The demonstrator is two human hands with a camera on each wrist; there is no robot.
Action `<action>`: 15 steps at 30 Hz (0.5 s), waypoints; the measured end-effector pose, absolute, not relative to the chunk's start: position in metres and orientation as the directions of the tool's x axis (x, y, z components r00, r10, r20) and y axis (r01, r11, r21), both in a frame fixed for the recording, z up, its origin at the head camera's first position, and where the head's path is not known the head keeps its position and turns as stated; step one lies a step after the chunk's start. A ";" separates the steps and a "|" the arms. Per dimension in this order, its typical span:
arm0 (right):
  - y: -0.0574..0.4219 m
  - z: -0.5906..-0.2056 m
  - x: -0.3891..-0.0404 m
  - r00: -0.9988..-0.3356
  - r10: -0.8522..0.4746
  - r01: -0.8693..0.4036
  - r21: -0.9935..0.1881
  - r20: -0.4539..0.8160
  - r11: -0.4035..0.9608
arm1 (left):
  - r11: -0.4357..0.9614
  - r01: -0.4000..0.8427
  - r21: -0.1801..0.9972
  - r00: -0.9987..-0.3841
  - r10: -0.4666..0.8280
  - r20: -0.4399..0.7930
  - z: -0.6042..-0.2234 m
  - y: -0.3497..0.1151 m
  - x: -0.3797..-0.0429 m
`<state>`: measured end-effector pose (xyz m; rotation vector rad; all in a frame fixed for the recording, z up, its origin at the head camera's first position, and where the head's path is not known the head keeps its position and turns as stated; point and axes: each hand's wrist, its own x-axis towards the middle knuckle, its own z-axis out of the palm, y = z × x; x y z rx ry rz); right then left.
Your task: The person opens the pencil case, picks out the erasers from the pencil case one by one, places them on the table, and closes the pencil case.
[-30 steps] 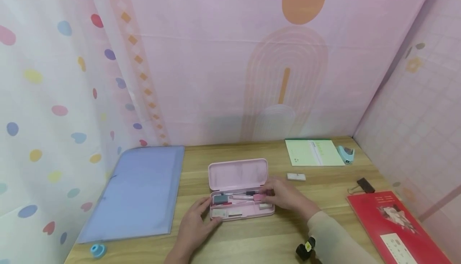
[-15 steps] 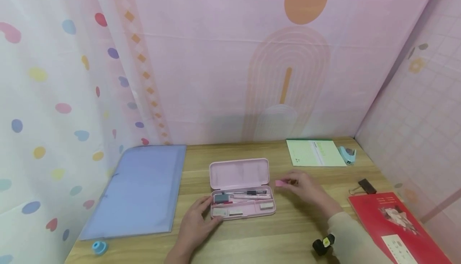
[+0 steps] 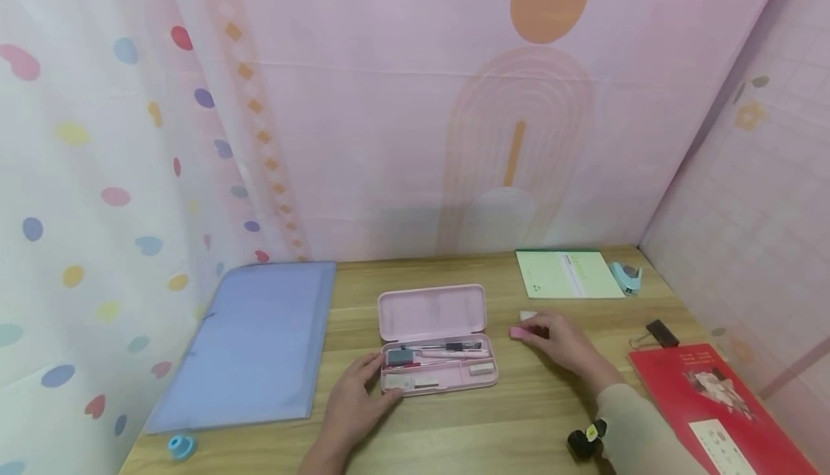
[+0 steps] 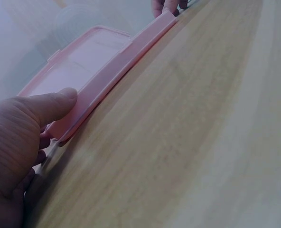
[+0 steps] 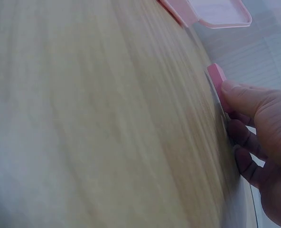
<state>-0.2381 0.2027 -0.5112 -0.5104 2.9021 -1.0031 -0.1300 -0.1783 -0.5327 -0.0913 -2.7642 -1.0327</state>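
A pink pencil case (image 3: 431,313) lies on the table with its lid tipped back. Inside are a black-capped pen (image 3: 463,347), a grey-blue block (image 3: 399,357) and a small whitish block (image 3: 481,369). My left hand (image 3: 353,403) holds the case's left end, thumb at the front wall (image 4: 102,90) and fingers round the side. To the right of the case, my right hand (image 3: 560,342) pinches a pink eraser (image 5: 217,78) between thumb and fingers, low over the table. A white block (image 3: 527,315) lies just behind that hand, partly hidden by it.
A blue folder (image 3: 246,345) lies at left, with a small blue round piece (image 3: 182,447) before it. At right are a green notebook (image 3: 570,274), a light-blue stapler-like item (image 3: 626,279), a black binder clip (image 3: 661,333) and a red booklet (image 3: 687,381).
My right hand has taken the pink eraser out of the pencil case and carried it right, down beside the white block. The left hand stays at the case's left end.
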 end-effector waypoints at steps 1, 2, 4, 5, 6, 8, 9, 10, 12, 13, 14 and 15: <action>0.203 -0.511 -0.238 -0.945 -0.316 -0.300 -0.602 0.082 0.740 | 0.756 0.122 0.643 -0.981 -0.009 0.196 -0.533 -0.178 -0.130; 0.202 -0.512 -0.238 -0.945 -0.316 -0.301 -0.598 0.083 0.743 | 0.757 0.122 0.642 -0.981 -0.007 0.195 -0.533 -0.178 -0.130; 0.202 -0.512 -0.238 -0.946 -0.313 -0.301 -0.594 0.086 0.746 | 0.759 0.124 0.640 -0.981 -0.005 0.196 -0.533 -0.177 -0.130; 0.202 -0.512 -0.238 -0.946 -0.311 -0.301 -0.590 0.089 0.749 | 0.759 0.126 0.639 -0.980 -0.004 0.198 -0.533 -0.177 -0.130; 0.202 -0.512 -0.238 -0.947 -0.309 -0.302 -0.588 0.092 0.750 | 0.759 0.128 0.638 -0.980 -0.004 0.201 -0.533 -0.177 -0.131; 0.202 -0.512 -0.237 -0.948 -0.302 -0.303 -0.585 0.102 0.752 | 0.758 0.130 0.639 -0.979 -0.006 0.206 -0.533 -0.176 -0.131; 0.201 -0.512 -0.237 -0.948 -0.298 -0.303 -0.585 0.107 0.752 | 0.758 0.130 0.639 -0.978 -0.007 0.207 -0.533 -0.176 -0.131; 0.201 -0.513 -0.236 -0.950 -0.294 -0.300 -0.584 0.109 0.754 | 0.757 0.130 0.640 -0.978 -0.008 0.208 -0.533 -0.177 -0.131; 0.201 -0.514 -0.236 -0.951 -0.290 -0.297 -0.583 0.108 0.756 | 0.756 0.128 0.642 -0.978 -0.012 0.209 -0.534 -0.177 -0.131; 0.201 -0.515 -0.236 -0.952 -0.287 -0.292 -0.586 0.105 0.756 | 0.756 0.127 0.642 -0.978 -0.013 0.208 -0.534 -0.177 -0.131; 0.201 -0.516 -0.236 -0.954 -0.284 -0.287 -0.589 0.101 0.755 | 0.757 0.125 0.641 -0.978 -0.014 0.207 -0.534 -0.177 -0.131; 0.201 -0.516 -0.236 -0.955 -0.279 -0.280 -0.594 0.097 0.754 | 0.757 0.124 0.641 -0.978 -0.014 0.207 -0.534 -0.178 -0.131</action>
